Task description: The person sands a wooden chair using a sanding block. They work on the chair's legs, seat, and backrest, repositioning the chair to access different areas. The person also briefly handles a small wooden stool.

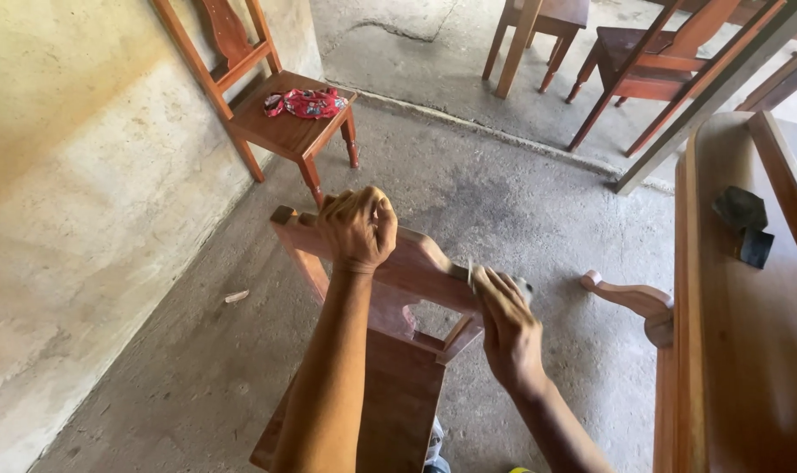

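The left hand [357,228] is clenched over the top rail of a reddish wooden chair [398,385] standing on the concrete floor [521,210]. The right hand [506,326] pinches a small grey piece of sandpaper [495,278] against the rail's right end.

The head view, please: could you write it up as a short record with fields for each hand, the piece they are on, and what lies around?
left hand: the left hand grips the top rail of the wooden chair near its left post
right hand: the right hand presses a small grey sanding piece on the rail's right end
floor: bare concrete floor
by the wall: second wooden chair with a red patterned cloth on its seat
right side: wooden bench with two dark blocks on it
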